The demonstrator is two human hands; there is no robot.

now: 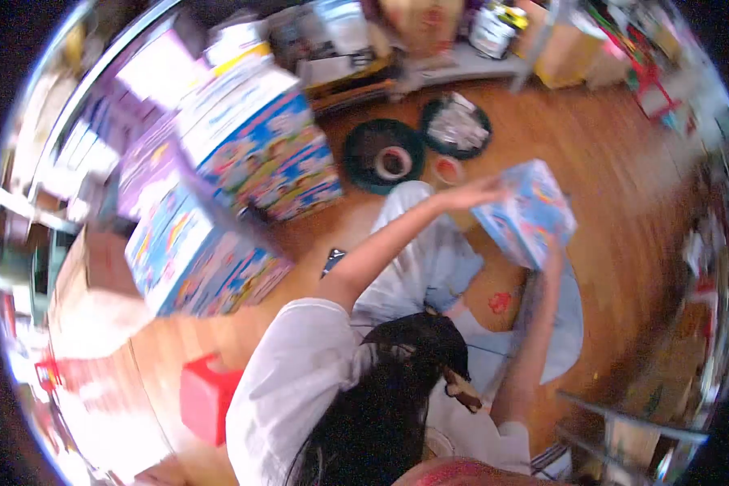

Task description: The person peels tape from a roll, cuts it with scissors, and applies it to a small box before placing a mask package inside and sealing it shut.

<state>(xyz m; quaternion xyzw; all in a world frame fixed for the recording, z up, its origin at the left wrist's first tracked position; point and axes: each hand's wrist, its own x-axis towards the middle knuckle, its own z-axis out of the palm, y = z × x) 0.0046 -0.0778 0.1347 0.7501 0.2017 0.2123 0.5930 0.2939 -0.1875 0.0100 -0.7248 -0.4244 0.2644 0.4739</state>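
A light blue printed box (528,212) is held up above my lap, tilted. My left hand (479,194) lies flat on its upper left edge, arm stretched out from my white sleeve. My right hand (552,257) grips the box from below at its lower right corner. My legs in pale jeans (429,243) are folded on the wooden floor under the box.
Stacks of large colourful boxes (255,150) stand at the left. Ahead lie a black round tray with a tape roll (393,162) and a second tray (458,125) with silvery bits. A red stool (206,397) sits at the lower left, and a dark phone (332,261) by my knee.
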